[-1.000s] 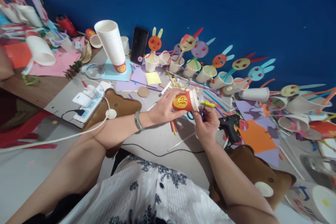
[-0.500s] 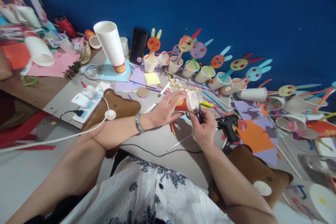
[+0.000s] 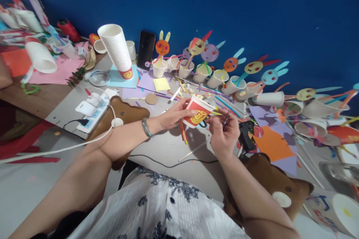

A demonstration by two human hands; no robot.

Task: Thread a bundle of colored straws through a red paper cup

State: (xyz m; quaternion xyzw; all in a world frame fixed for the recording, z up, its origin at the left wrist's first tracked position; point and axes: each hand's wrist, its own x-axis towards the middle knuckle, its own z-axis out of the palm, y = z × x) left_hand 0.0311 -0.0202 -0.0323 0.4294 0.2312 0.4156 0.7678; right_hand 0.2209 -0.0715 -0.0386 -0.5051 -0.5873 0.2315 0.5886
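My left hand (image 3: pixel 174 115) grips a red and white paper cup (image 3: pixel 198 112) by its side, in front of me over the table. The cup is tilted, with its white rim toward the upper right and its yellow emblem facing me. Just right of the cup, my right hand (image 3: pixel 224 132) is closed on small dark scissors (image 3: pixel 226 118), whose blades are hard to make out beside the cup. Behind my hands stand paper cups with rabbit-faced figures, among them one with an orange face (image 3: pixel 162 47).
A tall cup stack (image 3: pixel 114 46) and a phone (image 3: pixel 146 50) stand at the back left. A power strip (image 3: pixel 94 114) lies at left. Near my right hand are a black glue gun (image 3: pixel 246 136) and orange paper (image 3: pixel 273 143). Straws and a cable (image 3: pixel 168 164) lie around.
The cup has turned so its red side and emblem face me, with my left fingers now lower on its side. My right hand has moved slightly right with the scissors.
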